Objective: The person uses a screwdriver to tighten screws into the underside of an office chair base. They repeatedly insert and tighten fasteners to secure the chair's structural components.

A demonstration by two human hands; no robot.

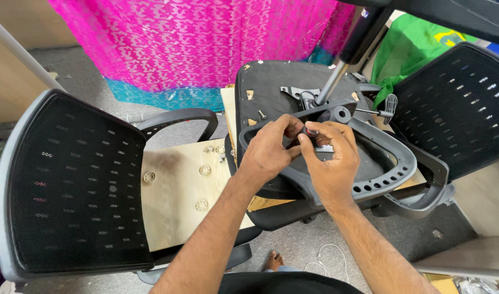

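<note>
Both hands meet over the grey armrest frame (388,163) that lies across an upturned office-chair seat (271,87). The left hand (268,149) has its thumb and forefinger pinched nearly closed on a small dark fitting (309,132) at the frame's upper edge; the right hand (331,158) curls its fingertips in from the other side onto the same spot, so the two seem to steady and turn the piece together, though what exactly lies between the fingers is too small to tell. The frame rests flat on the seat underside, likely so its mounting end sits against the seat's metal plate (293,92). Just behind the frame, the chair's gas-lift column (334,81) rises at a slant toward the top of the view, and a lever with a flat paddle (390,103) sticks out to its right. To the left of the frame a bare wooden seat board (179,185) with round inserts lies beside a black mesh backrest (70,179); a second mesh backrest (456,109) stands to the right. Beyond the frame hangs pink patterned cloth (195,38). Below it, a bare foot (272,261) shows on the grey floor (309,245).
</note>
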